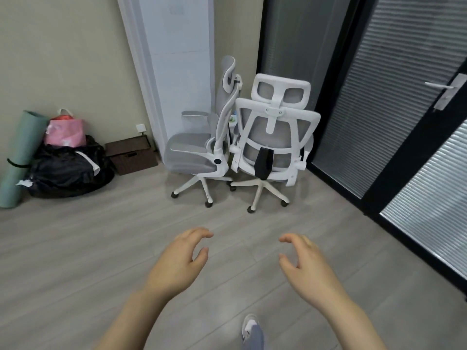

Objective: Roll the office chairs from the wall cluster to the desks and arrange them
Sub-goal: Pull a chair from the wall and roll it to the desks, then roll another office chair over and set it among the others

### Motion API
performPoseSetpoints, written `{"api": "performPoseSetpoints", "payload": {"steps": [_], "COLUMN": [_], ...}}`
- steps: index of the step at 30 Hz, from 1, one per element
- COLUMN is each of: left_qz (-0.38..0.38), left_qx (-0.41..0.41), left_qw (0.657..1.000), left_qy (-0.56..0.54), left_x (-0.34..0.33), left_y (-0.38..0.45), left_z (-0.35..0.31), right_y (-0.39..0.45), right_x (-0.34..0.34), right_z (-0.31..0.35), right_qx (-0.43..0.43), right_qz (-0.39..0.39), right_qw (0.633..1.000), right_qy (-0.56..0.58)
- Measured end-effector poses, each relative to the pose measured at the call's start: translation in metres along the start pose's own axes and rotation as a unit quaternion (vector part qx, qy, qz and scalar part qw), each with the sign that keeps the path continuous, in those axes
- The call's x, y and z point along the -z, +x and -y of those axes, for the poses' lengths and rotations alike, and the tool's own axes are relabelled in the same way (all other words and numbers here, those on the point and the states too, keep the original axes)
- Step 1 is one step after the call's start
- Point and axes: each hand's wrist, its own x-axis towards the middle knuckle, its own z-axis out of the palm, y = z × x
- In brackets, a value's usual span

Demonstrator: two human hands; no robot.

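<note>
Two white-framed office chairs with grey mesh stand together in the corner. The left chair (202, 147) is seen side-on, its seat facing left. The right chair (274, 137) shows me its back and headrest. Both rest on white five-star bases with dark casters. My left hand (180, 261) and my right hand (304, 263) are stretched out in front of me over the floor, well short of the chairs. Their fingers are loosely curled and hold nothing.
A tall white panel (177, 59) leans behind the left chair. By the left wall sit a green rolled mat (20, 157), black bags (68, 170), a pink bag (66, 132) and a brown box (131, 155). A glass door with blinds (404, 97) runs along the right. My shoe (250, 327) shows below.
</note>
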Motion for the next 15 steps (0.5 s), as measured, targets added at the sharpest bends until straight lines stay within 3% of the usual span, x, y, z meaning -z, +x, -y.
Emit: {"api": "performPoseSetpoints", "payload": {"steps": [15], "left_qz": [-0.012], "left_qx": [0.055], "left_qw": [0.998], "left_qy": [-0.015], "left_x": [-0.024], "left_y": [0.333], "left_z": [0.042], "right_y": [0.361], "right_x": [0.048], "right_z": [-0.022], "right_qx": [0.068], "right_qz": [0.07], "right_qw": [0.995], "right_qy": [-0.032]}}
